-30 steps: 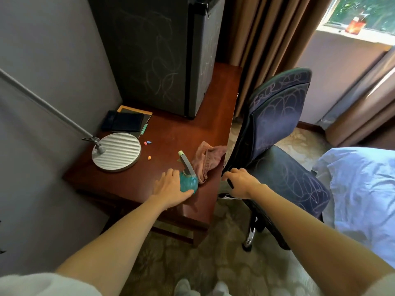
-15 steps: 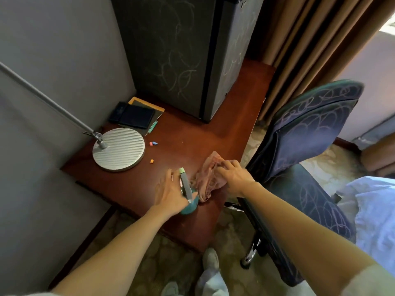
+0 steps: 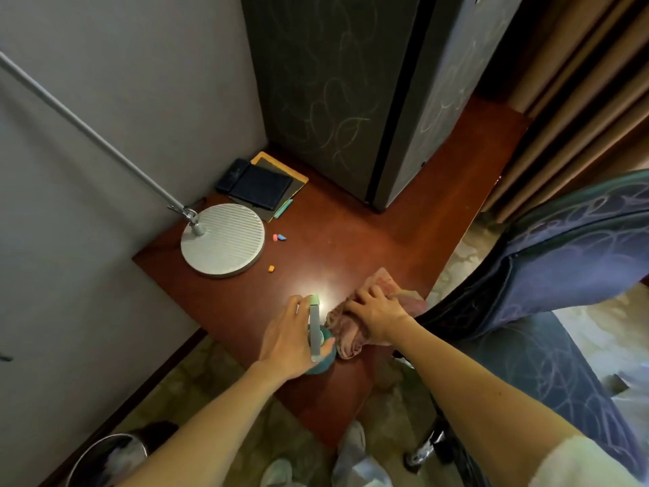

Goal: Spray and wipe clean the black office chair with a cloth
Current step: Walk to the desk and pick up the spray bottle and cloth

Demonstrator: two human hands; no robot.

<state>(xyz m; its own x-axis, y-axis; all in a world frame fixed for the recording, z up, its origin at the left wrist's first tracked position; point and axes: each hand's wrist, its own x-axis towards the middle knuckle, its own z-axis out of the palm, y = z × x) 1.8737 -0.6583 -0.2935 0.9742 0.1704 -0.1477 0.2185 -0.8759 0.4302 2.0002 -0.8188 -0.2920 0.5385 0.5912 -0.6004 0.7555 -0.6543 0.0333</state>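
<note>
The black office chair [image 3: 562, 261], scribbled with chalk lines, stands to the right of the red-brown desk [image 3: 368, 240]. A teal spray bottle [image 3: 318, 340] with a grey and green nozzle stands near the desk's front edge. My left hand [image 3: 289, 342] wraps around it. Right beside it lies a crumpled pink cloth [image 3: 351, 337]. My right hand [image 3: 377, 311] rests on top of the cloth, fingers closing on it.
A round lamp base [image 3: 223, 246] with a slanted metal arm sits at the desk's left. A dark notebook stack [image 3: 261, 186] and small chalk bits [image 3: 279, 237] lie behind it. A black mini fridge [image 3: 351, 93] stands at the back. A bin [image 3: 109, 458] is on the floor.
My right hand left the chair, reached to the cloth and now presses on it. My left hand closed around the spray bottle. The view swung left and down toward the desk.
</note>
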